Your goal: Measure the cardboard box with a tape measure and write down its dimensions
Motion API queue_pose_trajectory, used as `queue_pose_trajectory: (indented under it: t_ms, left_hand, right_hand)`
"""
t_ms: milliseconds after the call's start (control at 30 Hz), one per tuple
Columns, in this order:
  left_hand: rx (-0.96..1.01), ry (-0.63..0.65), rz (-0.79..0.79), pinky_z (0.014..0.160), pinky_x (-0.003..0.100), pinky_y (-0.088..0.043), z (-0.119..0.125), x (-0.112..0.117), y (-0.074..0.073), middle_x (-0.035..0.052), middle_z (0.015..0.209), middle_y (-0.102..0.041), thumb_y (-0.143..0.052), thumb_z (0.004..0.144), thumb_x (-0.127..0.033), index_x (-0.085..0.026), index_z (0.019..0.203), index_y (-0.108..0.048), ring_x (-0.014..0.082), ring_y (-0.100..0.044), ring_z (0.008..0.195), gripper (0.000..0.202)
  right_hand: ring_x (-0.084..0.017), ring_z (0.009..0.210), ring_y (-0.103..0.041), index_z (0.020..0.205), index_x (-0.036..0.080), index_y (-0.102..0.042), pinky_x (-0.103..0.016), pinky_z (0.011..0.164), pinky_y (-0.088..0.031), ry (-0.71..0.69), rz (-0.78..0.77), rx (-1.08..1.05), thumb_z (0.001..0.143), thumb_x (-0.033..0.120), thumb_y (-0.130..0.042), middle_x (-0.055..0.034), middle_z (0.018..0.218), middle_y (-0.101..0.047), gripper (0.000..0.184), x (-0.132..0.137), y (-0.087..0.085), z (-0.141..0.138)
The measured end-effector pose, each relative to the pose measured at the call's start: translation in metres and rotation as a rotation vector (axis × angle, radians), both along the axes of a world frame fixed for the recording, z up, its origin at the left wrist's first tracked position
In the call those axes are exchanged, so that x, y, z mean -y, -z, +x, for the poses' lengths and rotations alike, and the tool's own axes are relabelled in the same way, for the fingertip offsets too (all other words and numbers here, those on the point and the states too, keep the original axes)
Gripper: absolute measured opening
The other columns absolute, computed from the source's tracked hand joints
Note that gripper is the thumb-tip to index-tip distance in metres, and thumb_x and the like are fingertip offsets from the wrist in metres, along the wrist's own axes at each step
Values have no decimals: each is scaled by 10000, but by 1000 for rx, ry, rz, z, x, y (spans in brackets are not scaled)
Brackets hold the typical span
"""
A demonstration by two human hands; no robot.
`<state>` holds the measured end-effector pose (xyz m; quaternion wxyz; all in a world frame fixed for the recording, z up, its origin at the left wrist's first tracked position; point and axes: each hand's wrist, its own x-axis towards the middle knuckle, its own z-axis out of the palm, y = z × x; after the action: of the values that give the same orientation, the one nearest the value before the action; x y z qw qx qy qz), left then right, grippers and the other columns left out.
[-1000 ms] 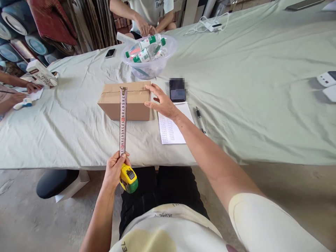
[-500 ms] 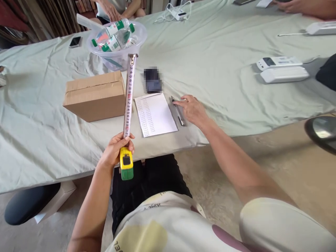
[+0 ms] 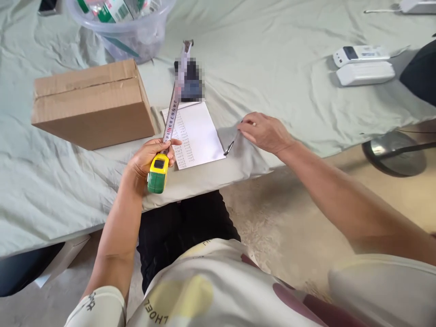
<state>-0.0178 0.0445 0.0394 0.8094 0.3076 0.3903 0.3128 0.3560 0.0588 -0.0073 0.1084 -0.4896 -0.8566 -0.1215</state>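
Note:
My left hand (image 3: 151, 156) is closed around a yellow and green tape measure (image 3: 157, 175), its blade pulled out and slanting up and away over the paper. In my right hand (image 3: 265, 132), thumb and fingertips pinch one end of a pen (image 3: 230, 147); the pen's other end is at the paper's lower right corner. The white paper (image 3: 200, 131) lies on the table and bears columns of handwritten entries down its left side. To the left of the paper stands a closed brown cardboard box (image 3: 95, 111). A dark, pixelated object (image 3: 193, 86) lies just beyond the paper, partly behind the blade.
A clear plastic tub (image 3: 132, 36) with plastic bottles stands behind the box. A phone (image 3: 47, 6) lies at the far left. White devices (image 3: 366, 72) rest on the right of the cloth-covered table (image 3: 272, 59). Below its edge are stools (image 3: 395, 154).
My right hand has gone from touching the pen on the table to pinching it and lifting one end. The tape's blade has swung right, over the paper. The view has tipped down and closer.

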Motion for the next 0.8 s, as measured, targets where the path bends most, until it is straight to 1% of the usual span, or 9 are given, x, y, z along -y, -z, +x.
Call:
queue_pose_trajectory:
  t_ms: [100,167,233,333,400,467,567,667,800]
  left_hand:
    - [-30,-1,40,536,236,-511,-5,3,-1,22,565,-558,-634,869,-186,-86,866,-721,148,-599,529,133]
    - [0,9,55,600,267,-556,-6,5,-1,22,565,-569,-629,877,-188,-101,854,-713,161,-627,550,124]
    - [75,41,49,721,362,-601,-5,5,-1,23,561,-584,-612,885,-186,-112,862,-703,182,-648,569,119]
    - [171,96,19,839,493,-593,0,5,0,15,542,-591,-610,880,-172,-118,893,-695,194,-656,562,101]
    - [188,84,-3,857,511,-587,4,4,2,2,530,-583,-616,877,-159,-120,906,-694,181,-646,536,91]
    - [185,44,-34,851,508,-590,8,4,3,-8,528,-577,-619,882,-149,-123,918,-696,168,-639,518,89]
    - [195,18,-78,812,505,-599,11,3,6,-6,537,-580,-620,884,-144,-125,947,-700,174,-639,513,104]
    - [190,53,-75,760,481,-606,13,2,8,8,545,-585,-606,884,-147,-113,956,-706,186,-634,512,128]
    - [152,104,-67,724,449,-602,13,0,9,24,548,-599,-565,890,-122,-96,961,-707,196,-641,530,161]
  right_hand:
    - [-184,802,-638,939,234,-637,-297,616,-507,73,212,-301,946,255,-476,-74,889,-673,162,17,1,-10]
    - [-169,758,-649,962,250,-586,-295,606,-530,146,313,-617,959,309,-504,-53,852,-645,100,33,2,-33]
    - [-125,601,-637,1003,255,-516,-275,537,-532,172,273,-978,970,353,-521,2,825,-610,103,51,4,-68]
    - [-115,540,-642,962,259,-463,-269,524,-557,117,89,-1272,929,377,-599,53,768,-594,183,75,8,-121]
    - [-150,606,-675,931,263,-457,-306,573,-575,150,-6,-1304,900,420,-620,35,771,-624,229,86,10,-146]
    - [-182,641,-679,899,263,-452,-353,625,-588,192,-87,-1336,889,466,-609,8,756,-639,257,93,11,-159]
    - [-224,744,-709,960,255,-507,-408,726,-597,175,-207,-1325,907,466,-564,-25,790,-691,225,97,8,-163]
    - [-245,904,-730,1109,249,-593,-428,834,-590,161,-287,-1211,940,449,-522,-57,931,-750,270,99,3,-162]
    - [-217,792,-735,1066,259,-640,-371,742,-591,215,-317,-1085,937,458,-565,-39,881,-762,249,100,2,-163]
